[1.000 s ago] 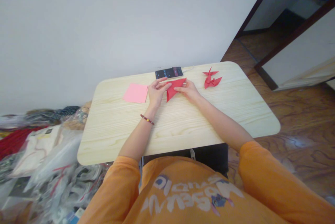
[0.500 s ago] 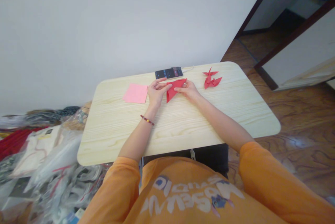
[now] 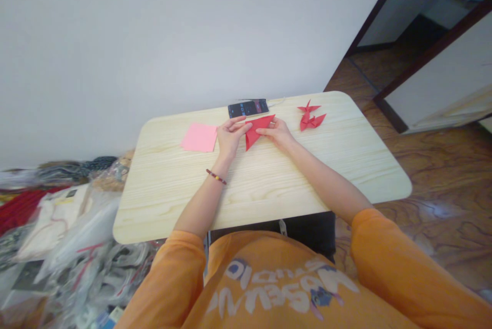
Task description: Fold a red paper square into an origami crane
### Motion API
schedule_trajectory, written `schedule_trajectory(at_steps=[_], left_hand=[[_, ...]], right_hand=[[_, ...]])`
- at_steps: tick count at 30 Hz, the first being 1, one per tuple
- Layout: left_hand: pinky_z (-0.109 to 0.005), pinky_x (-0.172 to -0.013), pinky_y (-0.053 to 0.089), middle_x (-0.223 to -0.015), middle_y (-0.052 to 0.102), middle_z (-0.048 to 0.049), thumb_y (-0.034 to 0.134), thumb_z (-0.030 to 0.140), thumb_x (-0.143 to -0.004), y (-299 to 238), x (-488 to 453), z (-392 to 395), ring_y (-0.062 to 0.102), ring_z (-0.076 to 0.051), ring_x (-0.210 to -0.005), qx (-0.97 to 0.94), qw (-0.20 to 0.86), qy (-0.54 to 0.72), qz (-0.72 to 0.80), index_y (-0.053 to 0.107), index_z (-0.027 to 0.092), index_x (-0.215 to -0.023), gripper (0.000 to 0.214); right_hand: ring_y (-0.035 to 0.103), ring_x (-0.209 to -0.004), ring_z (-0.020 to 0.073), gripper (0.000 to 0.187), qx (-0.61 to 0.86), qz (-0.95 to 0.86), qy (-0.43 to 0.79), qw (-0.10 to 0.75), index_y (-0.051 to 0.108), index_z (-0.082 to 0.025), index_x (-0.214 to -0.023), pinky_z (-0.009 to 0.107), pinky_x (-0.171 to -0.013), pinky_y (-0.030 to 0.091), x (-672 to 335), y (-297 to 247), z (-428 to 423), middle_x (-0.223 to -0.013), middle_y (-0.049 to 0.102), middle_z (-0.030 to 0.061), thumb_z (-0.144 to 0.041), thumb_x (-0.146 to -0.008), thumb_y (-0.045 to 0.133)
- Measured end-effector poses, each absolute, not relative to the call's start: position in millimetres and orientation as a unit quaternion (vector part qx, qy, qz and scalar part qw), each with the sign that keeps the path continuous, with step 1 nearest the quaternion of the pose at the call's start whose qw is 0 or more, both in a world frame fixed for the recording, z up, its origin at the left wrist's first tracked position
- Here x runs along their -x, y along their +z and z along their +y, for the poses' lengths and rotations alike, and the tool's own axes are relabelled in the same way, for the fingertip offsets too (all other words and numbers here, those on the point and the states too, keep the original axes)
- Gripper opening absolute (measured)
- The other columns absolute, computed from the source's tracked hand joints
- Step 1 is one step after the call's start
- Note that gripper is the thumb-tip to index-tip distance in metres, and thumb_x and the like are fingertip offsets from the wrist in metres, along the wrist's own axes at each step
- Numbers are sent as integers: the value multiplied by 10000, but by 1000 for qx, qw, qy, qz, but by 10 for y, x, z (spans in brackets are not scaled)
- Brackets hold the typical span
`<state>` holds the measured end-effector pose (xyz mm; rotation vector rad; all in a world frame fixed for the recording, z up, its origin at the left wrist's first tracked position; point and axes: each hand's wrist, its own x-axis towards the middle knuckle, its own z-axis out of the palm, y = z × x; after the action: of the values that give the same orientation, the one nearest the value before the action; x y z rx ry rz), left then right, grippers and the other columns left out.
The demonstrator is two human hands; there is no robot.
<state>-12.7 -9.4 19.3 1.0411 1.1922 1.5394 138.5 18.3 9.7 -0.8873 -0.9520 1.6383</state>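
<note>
A red paper sheet folded into a triangle (image 3: 255, 130) lies at the middle of the far part of the table, its point aimed toward me. My left hand (image 3: 230, 137) holds its left side with the fingertips, and my right hand (image 3: 277, 133) pinches its right corner. Left of that hand lies a flat pink paper square (image 3: 200, 137). A finished red origami crane (image 3: 310, 117) rests to the right of my right hand, apart from it. Behind the red paper lies a black smartphone (image 3: 248, 108), its lit screen facing up.
The light wood-grain table (image 3: 261, 190) has rounded corners and stands against a white wall. Plastic bags and textiles are heaped on the floor at left. Brown patterned flooring and a doorway lie to the right.
</note>
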Motion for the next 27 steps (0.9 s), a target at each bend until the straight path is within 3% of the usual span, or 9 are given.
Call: schedule_trajectory(at_steps=[27], left_hand=[[-325, -780, 541, -745, 724, -44, 856, 280, -530, 200, 116, -90, 699, -182, -742, -398, 432, 655, 475, 706, 156, -889, 408]], right_hand=[[701, -808, 194, 562, 356, -397, 673, 513, 639, -199, -880, 380, -887, 544, -1382, 37, 227, -838, 747, 11, -208, -381, 897]])
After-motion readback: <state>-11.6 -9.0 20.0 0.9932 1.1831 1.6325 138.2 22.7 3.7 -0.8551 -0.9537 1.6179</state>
